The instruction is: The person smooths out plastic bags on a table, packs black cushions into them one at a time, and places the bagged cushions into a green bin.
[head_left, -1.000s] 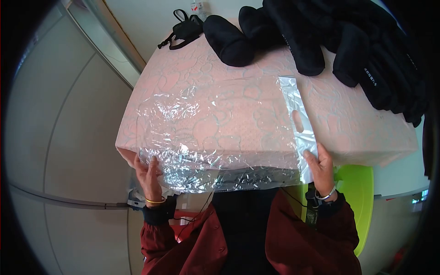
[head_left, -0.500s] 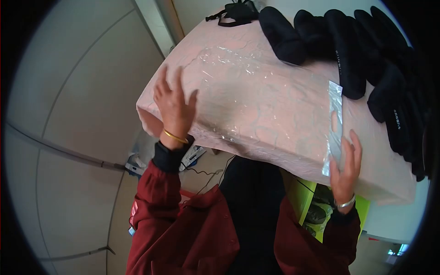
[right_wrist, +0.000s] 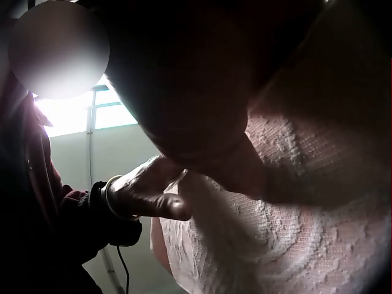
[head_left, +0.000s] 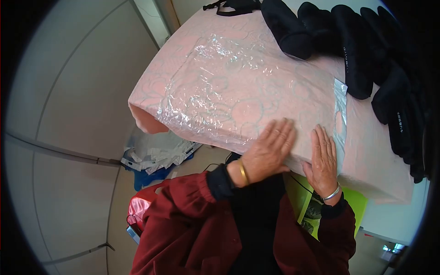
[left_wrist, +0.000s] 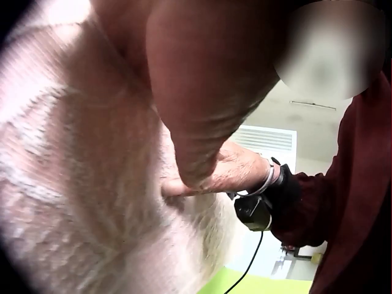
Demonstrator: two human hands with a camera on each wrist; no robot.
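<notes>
A clear plastic bag (head_left: pixel 215 98) lies flat over the pink patterned tablecloth (head_left: pixel 151 87), its white handle strip (head_left: pixel 341 110) with a cut-out slot at the right end. My left hand (head_left: pixel 268 151), wearing a gold bracelet, lies across the bag near the front table edge with fingers straight. Just left of the handle strip, my right hand (head_left: pixel 324 160) rests on the bag, fingers extended toward the back. In the left wrist view the right hand (left_wrist: pixel 239 168) shows beyond the left thumb; the right wrist view shows the left hand (right_wrist: pixel 150 190) over the cloth.
Several black stuffed, boot-shaped pieces (head_left: pixel 357 55) lie along the back and right of the table. A black strapped pouch (head_left: pixel 236 7) sits at the back. A green bin (head_left: pixel 353 201) stands below the front edge; plastic packaging (head_left: pixel 160 156) lies on the floor at left.
The bag, earlier held up by both hands, now lies flat on the cloth. My left hand has swept from the left side toward the right one; my right hand has moved left of the strip.
</notes>
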